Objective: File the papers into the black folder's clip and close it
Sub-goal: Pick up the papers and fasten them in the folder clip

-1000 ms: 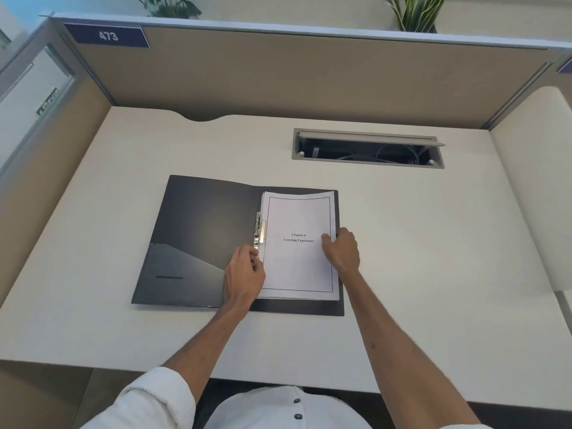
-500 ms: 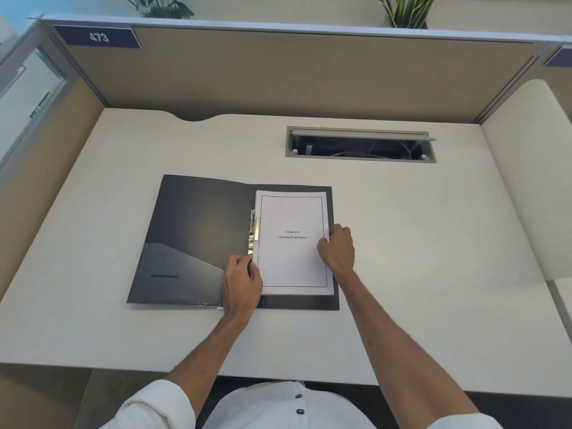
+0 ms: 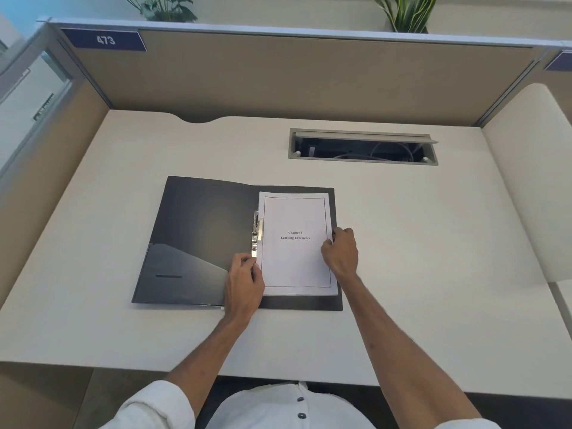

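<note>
- Open black plastic folder (image 3: 198,243) flat on pale counter (image 3: 433,274)
- White printed papers (image 3: 297,258) on its right half, beside silver metal clip (image 3: 256,233)
- Left hand (image 3: 244,283) grip pinching the clip's lower end
- Right hand (image 3: 340,252) grip curled on papers' right edge

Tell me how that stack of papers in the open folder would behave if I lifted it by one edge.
The papers look like a thin stack of loose sheets, so they would probably droop and fan apart. Their left edge sits by the metal clip, which may hold that side. The black folder under them looks smooth, so they could slide.
</note>
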Demonstrator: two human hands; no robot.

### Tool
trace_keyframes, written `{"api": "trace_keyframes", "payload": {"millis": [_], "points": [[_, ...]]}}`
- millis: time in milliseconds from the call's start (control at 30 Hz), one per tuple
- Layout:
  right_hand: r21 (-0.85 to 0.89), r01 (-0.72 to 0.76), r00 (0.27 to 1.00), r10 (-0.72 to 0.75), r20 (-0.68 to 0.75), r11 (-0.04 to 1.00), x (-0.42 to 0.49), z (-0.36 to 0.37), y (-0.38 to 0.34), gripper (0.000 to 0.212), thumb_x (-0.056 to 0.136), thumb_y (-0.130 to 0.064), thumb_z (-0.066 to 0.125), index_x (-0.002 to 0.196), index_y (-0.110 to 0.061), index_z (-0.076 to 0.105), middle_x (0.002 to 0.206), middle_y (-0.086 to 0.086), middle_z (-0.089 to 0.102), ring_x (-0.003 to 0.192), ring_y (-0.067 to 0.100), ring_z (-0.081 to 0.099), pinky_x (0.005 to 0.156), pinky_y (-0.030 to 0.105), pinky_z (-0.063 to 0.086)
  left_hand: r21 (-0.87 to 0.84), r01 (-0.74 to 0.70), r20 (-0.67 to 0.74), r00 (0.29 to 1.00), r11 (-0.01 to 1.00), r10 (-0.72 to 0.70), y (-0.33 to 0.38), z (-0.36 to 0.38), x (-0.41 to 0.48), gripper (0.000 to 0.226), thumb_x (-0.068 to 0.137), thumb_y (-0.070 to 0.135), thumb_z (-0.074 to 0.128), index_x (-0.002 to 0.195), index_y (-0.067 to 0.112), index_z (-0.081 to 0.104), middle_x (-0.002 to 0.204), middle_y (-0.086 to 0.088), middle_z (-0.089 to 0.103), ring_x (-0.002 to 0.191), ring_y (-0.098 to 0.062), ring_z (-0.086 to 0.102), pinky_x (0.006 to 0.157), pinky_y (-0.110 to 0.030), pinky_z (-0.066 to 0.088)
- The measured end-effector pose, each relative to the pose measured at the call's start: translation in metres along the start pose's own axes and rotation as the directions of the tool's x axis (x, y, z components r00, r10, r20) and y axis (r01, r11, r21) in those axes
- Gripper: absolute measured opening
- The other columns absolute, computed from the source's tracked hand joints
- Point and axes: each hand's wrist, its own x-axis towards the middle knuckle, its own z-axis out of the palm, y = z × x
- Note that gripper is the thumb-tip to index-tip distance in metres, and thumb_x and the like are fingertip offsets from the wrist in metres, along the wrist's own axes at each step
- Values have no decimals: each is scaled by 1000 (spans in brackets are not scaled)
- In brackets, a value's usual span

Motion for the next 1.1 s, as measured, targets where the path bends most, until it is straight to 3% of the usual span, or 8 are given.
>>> {"api": "trace_keyframes", "payload": {"millis": [400, 467, 500, 533, 600, 667, 800, 1100], "points": [[9, -46, 999, 47, -16, 999, 8, -1, -4, 23, 103, -12, 55, 116, -1, 70, 128, 14, 59, 104, 41, 70, 85, 39, 51, 116, -248, 70, 968, 962, 241, -29, -9, 4, 28, 109, 16, 60, 133, 6, 73, 138, -1, 61, 117, -25, 66, 97, -49, 64], [-15, -65, 996, 64, -67, 998, 11, -5, -6, 26, 104, -16, 55, 119, -4, 72, 129, 13, 61, 106, 39, 70, 85, 39, 52, 170, -325, 105, 945, 930, 311, -40, -12, 4, 52, 107, 31, 66, 155, 13, 60, 160, -3, 52, 143, -24, 56, 122, -54, 53], [-23, -61, 993, 59, -101, 998, 13, -7, -7, 27, 105, -18, 55, 122, -6, 72, 129, 12, 62, 108, 38, 70, 84, 38, 51, 190, -380, 148, 923, 905, 356, -46, -14, 4, 72, 104, 42, 69, 168, 17, 46, 173, -3, 41, 159, -23, 43, 135, -55, 38], [-24, -41, 991, 38, -131, 999, 16, -8, -10, 27, 105, -19, 55, 123, -7, 72, 129, 11, 62, 110, 36, 70, 84, 38, 52, 192, -447, 204, 889, 873, 411, -51, -17, 4, 91, 100, 52, 70, 176, 21, 30, 182, -1, 26, 169, -21, 28, 141, -54, 22], [-37, 52, 989, -56, -136, 998, 23, -9, -20, 27, 106, -20, 55, 125, -9, 71, 131, 9, 63, 118, 34, 68, 92, 42, 56, 178, -580, 320, 798, 795, 511, -57, -20, 4, 110, 95, 64, 69, 180, 28, 9, 188, 5, 4, 176, -19, 9, 143, -59, 10], [-108, 198, 977, -205, -53, 974, 33, -8, -35, 35, 107, -21, 57, 138, -11, 68, 140, 7, 61, 133, 30, 60, 107, 47, 52, 168, -640, 382, 743, 750, 549, -60, -18, 4, 115, 92, 66, 68, 180, 30, 4, 189, 7, -2, 177, -18, 5, 141, -66, 12], [-281, 432, 901, -402, 162, 857, 53, -2, -75, 50, 108, -20, 54, 158, -14, 54, 157, 5, 51, 150, 28, 46, 120, 47, 41, 168, -621, 409, 751, 766, 519, -60, -15, 9, 116, 90, 65, 69, 180, 27, 6, 189, 9, -5, 177, -18, 4, 139, -68, 12], [-433, 583, 811, -453, 371, 688, 89, 18, -118, 52, 106, -7, 46, 158, -10, 49, 160, 9, 47, 149, 31, 44, 127, 50, 35, 157, -543, 376, 805, 825, 458, -63, -10, 6, 119, 89, 63, 71, 180, 25, 4, 188, 11, -2, 176, -16, 7, 139, -67, 16]]}}
